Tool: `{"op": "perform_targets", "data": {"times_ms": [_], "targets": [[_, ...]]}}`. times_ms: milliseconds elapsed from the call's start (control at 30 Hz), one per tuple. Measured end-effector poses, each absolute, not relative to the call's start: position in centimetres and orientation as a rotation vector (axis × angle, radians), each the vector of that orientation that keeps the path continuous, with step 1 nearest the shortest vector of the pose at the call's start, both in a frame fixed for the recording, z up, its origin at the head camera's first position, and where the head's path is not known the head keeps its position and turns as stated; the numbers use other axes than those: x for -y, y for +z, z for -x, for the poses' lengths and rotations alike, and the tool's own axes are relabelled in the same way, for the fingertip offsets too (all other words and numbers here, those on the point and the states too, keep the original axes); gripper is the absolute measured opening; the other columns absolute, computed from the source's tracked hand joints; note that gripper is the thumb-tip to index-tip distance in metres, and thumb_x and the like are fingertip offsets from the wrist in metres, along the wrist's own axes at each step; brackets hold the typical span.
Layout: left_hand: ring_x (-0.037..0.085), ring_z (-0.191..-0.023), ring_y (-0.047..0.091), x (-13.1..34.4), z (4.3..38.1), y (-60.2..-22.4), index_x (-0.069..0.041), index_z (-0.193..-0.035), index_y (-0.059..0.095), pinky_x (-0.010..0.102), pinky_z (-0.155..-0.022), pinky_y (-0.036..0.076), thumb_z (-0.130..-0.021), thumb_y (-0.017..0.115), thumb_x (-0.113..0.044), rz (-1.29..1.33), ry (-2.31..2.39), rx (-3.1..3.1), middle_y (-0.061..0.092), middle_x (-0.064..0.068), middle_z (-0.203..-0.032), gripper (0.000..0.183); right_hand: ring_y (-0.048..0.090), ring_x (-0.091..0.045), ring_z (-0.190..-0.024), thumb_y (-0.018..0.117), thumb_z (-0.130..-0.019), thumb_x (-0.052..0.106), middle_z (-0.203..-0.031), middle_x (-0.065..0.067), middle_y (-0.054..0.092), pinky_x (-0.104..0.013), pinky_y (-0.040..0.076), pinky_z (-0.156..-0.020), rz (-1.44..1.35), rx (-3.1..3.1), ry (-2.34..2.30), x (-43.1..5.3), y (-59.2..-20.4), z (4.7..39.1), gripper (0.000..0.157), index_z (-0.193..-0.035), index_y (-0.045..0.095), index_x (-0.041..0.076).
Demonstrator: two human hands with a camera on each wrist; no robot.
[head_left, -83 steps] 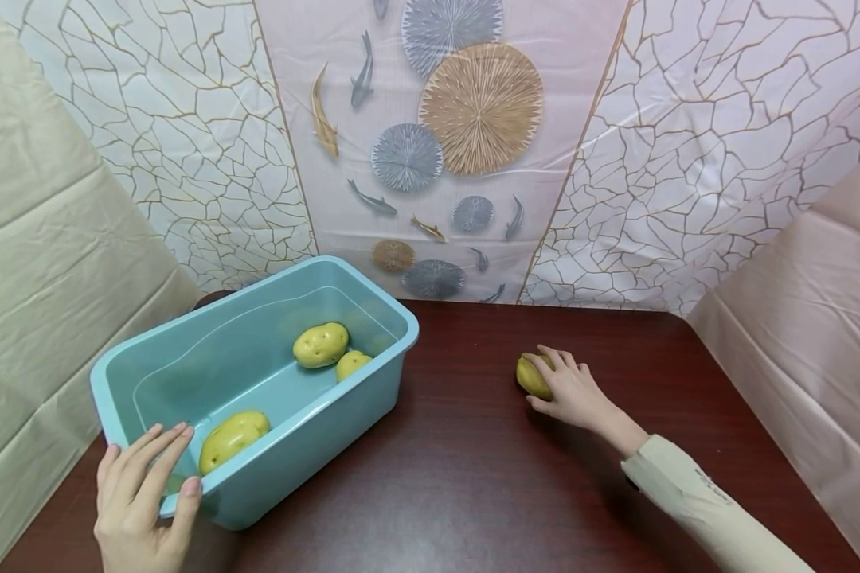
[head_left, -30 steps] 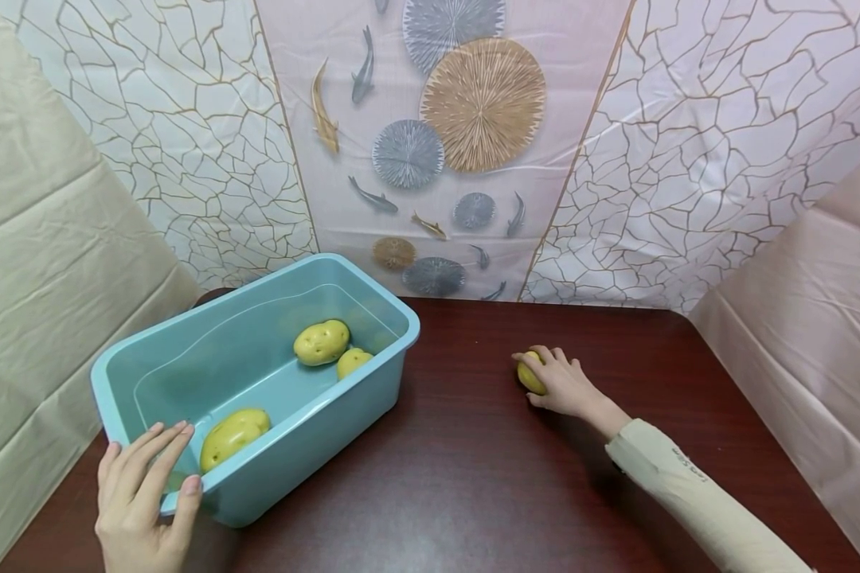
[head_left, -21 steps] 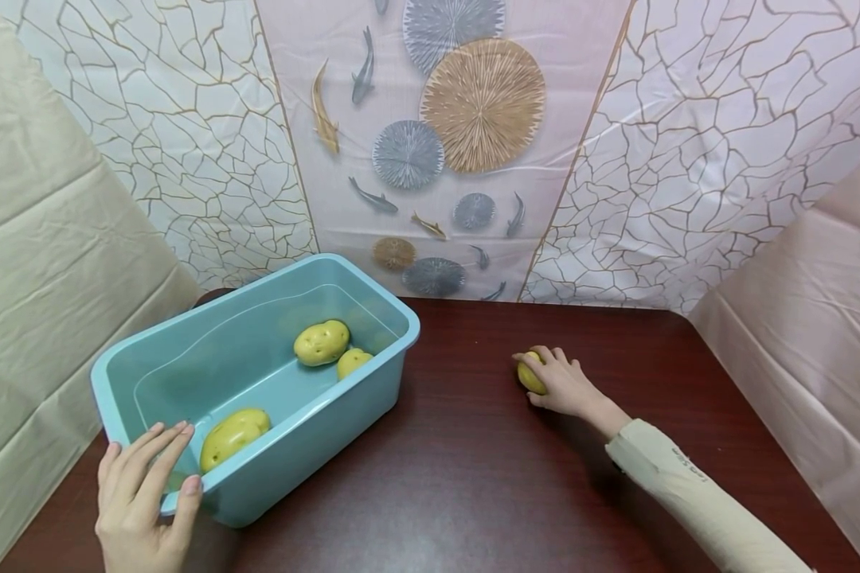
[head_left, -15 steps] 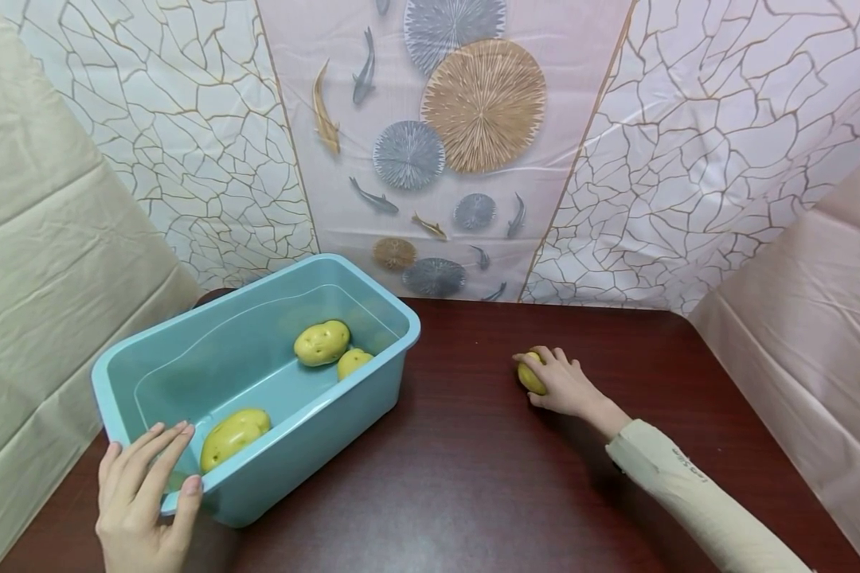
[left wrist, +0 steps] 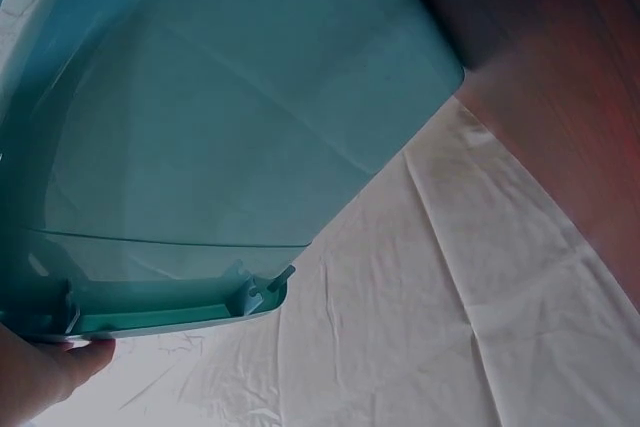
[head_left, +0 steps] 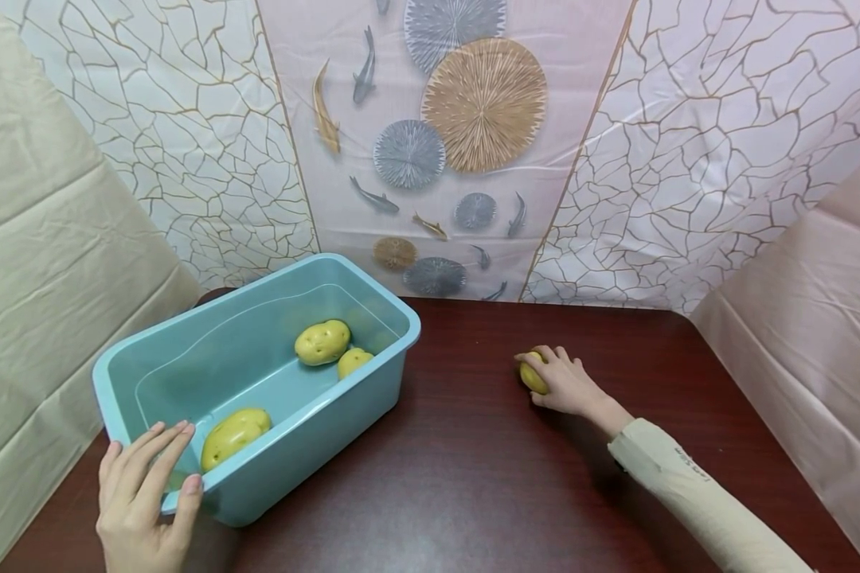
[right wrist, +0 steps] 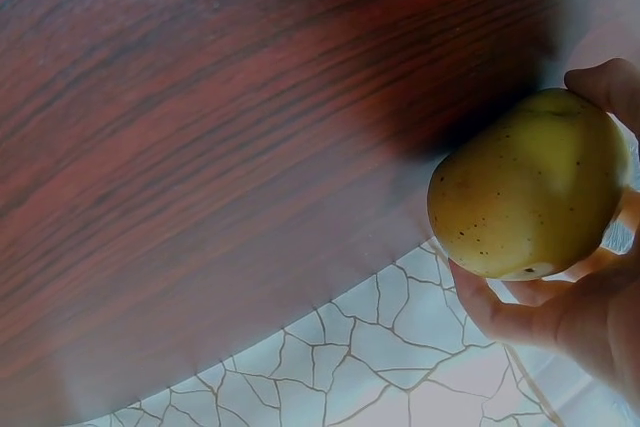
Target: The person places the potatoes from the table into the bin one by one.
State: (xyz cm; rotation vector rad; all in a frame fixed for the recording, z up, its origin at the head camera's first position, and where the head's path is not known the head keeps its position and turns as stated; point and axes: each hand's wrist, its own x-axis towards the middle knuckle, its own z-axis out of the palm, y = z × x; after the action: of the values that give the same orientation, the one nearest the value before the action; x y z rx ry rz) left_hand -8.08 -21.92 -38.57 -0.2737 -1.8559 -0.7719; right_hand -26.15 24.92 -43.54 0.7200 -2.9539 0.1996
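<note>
My right hand point(head_left: 569, 386) grips a yellow potato point(head_left: 533, 374) on the right half of the table. In the right wrist view, thumb and fingers curl round this potato point(right wrist: 530, 187) at the right edge. Whether it touches the table is hard to tell. My left hand point(head_left: 139, 501) holds the near left corner of a light blue plastic bin point(head_left: 322, 430), fingers over the rim and thumb on the outside. Only a bit of that hand point(left wrist: 45, 372) shows by the rim in the left wrist view. Inside the bin lie potatoes: one near point(head_left: 235, 438), one far point(head_left: 322, 342), one partly hidden point(head_left: 353, 362).
The dark red-brown wooden table point(head_left: 466, 469) carries the bin on its left side. A patterned cloth point(head_left: 717, 199) hangs behind the far edge. Beige cloth point(head_left: 57, 263) stands at the left, and more beige cloth point(head_left: 810, 318) at the right.
Since the oldest frame my right hand has shifted slightly left and its fingers reach further over the potato. Over the last second it barely moves. The left hand and bin stay put.
</note>
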Motion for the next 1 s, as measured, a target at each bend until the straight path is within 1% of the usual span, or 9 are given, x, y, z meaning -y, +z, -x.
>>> {"op": "perform_targets", "data": {"times_ms": [67, 100, 233, 400, 500, 600, 1000], "targets": [[0.001, -0.118, 0.044, 21.7, 8.0, -38.4, 0.009, -0.097, 0.064, 0.041, -0.105, 0.019, -0.086, 0.052, -0.034, 0.27, -0.775, 1.859, 0.058, -0.012, -0.116, 0.046, 0.044, -0.034, -0.098, 0.07, -0.07, 0.02, -0.122, -0.015, 0.046, -0.043, 0.036, -0.062, -0.724, 2.956, 0.203, -25.0, -43.5, 26.1, 0.061, -0.127, 0.048, 0.017], [0.001, -0.118, 0.044, 21.7, 8.0, -38.3, 0.009, -0.097, 0.064, 0.042, -0.105, 0.019, -0.086, 0.052, -0.034, 0.267, -0.773, 1.863, 0.058, -0.012, -0.116, 0.046, 0.044, -0.034, -0.098, 0.07, -0.07, 0.02, -0.122, -0.015, 0.046, -0.043, 0.036, -0.062, -0.725, 2.958, 0.202, -25.0, -43.5, 26.1, 0.061, -0.127, 0.048, 0.017], [0.001, -0.119, 0.043, 21.9, 8.0, -38.5, 0.008, -0.099, 0.064, 0.045, -0.105, 0.018, -0.086, 0.052, -0.034, 0.255, -0.766, 1.889, 0.06, -0.007, -0.116, 0.046, 0.044, -0.033, -0.099, 0.07, -0.07, 0.02, -0.122, -0.015, 0.046, -0.043, 0.036, -0.062, -0.726, 2.96, 0.195, -25.1, -43.4, 26.1, 0.061, -0.127, 0.048, 0.018], [0.001, -0.119, 0.043, 22.3, 8.1, -39.0, 0.006, -0.1, 0.065, 0.047, -0.104, 0.018, -0.086, 0.053, -0.034, 0.247, -0.76, 1.903, 0.061, -0.003, -0.115, 0.044, 0.044, -0.033, -0.099, 0.07, -0.07, 0.019, -0.122, -0.014, 0.046, -0.043, 0.036, -0.062, -0.73, 2.961, 0.195, -25.1, -43.2, 26.0, 0.06, -0.126, 0.048, 0.018], [0.001, -0.119, 0.043, 22.3, 8.1, -39.1, 0.006, -0.1, 0.065, 0.048, -0.104, 0.018, -0.085, 0.053, -0.033, 0.237, -0.759, 1.914, 0.063, 0.005, -0.112, 0.043, 0.044, -0.034, -0.099, 0.07, -0.07, 0.019, -0.122, -0.014, 0.046, -0.044, 0.036, -0.063, -0.734, 2.96, 0.191, -24.9, -42.9, 25.9, 0.06, -0.126, 0.049, 0.017], [0.001, -0.12, 0.042, 22.3, 8.1, -39.0, 0.006, -0.101, 0.065, 0.05, -0.104, 0.017, -0.085, 0.054, -0.032, 0.23, -0.764, 1.921, 0.063, 0.007, -0.112, 0.042, 0.043, -0.034, -0.1, 0.069, -0.07, 0.019, -0.122, -0.015, 0.046, -0.045, 0.036, -0.063, -0.742, 2.961, 0.184, -24.9, -42.6, 25.9, 0.06, -0.126, 0.048, 0.017], [0.002, -0.12, 0.042, 22.4, 8.1, -39.0, 0.006, -0.101, 0.064, 0.049, -0.104, 0.017, -0.086, 0.054, -0.031, 0.237, -0.775, 1.922, 0.06, -0.003, -0.116, 0.042, 0.044, -0.032, -0.097, 0.071, -0.068, 0.018, -0.122, -0.013, 0.047, -0.041, 0.034, -0.062, -0.766, 2.938, 0.151, -24.3, -41.7, 25.8, 0.062, -0.126, 0.049, 0.019]]}}
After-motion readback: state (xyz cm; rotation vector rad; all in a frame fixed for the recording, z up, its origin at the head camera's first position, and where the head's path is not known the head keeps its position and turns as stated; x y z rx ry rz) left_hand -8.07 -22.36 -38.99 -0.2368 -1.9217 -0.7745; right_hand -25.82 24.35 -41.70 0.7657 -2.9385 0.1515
